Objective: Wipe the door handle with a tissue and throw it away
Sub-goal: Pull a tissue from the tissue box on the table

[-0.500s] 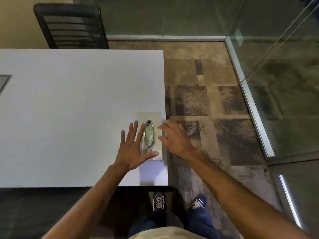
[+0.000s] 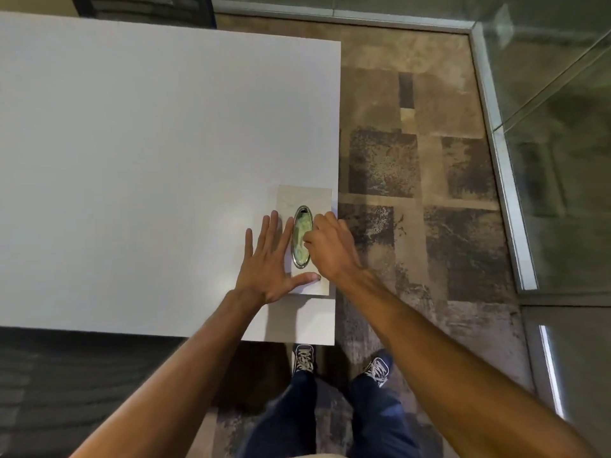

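A pale flat tissue box (image 2: 304, 197) lies near the right edge of the white table (image 2: 148, 160). Its top has an oval metal-rimmed opening with a greenish tissue (image 2: 301, 247) showing inside. My left hand (image 2: 267, 266) lies flat with fingers spread, along the box's left side, thumb resting on the box's near end. My right hand (image 2: 330, 251) is curled over the opening from the right, fingertips pinched on the tissue at the oval's middle. No door handle is in view.
A dark chair (image 2: 142, 8) stands behind the table's far edge. Patterned carpet (image 2: 413, 166) runs to the right, bounded by a glass wall with a metal floor rail (image 2: 502, 180). My shoes (image 2: 304, 358) stand just below the table's near right corner.
My right hand has moved left from beside the box onto the oval opening and closed its fingers on the tissue. My left hand stays flat; the view has shifted closer.
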A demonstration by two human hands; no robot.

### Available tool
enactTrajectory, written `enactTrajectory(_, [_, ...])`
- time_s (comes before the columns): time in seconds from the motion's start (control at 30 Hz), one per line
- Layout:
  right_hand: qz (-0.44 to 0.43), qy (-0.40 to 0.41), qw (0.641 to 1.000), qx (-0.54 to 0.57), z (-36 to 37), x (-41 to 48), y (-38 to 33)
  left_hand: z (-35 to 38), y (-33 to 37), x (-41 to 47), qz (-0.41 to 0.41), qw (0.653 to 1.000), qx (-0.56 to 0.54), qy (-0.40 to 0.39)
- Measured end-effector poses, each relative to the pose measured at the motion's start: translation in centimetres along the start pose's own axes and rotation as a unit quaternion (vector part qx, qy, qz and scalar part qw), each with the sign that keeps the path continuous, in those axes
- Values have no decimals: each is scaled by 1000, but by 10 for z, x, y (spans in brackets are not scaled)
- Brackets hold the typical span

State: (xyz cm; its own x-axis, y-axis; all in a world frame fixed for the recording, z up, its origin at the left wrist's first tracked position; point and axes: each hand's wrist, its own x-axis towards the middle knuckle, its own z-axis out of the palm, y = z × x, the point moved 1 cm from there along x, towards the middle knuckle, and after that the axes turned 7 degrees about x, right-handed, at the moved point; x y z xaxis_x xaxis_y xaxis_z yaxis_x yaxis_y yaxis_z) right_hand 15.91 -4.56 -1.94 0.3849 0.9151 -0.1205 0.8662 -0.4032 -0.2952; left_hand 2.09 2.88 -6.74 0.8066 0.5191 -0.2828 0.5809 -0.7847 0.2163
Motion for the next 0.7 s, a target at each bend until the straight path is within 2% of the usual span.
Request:
enactTrajectory(0.3, [19,-57,995,-75,5,20,-13,8,-10,9,6,1000,-9,-4])
enactTrajectory(0.47, [39,-78,994,-66,9,23,-18,12,-13,12,6,1000,-6,-3])
enactTrajectory(0.7, [3,-26,999,-34,15,22,-9,13,-14,11,2,1000,-9,-4])
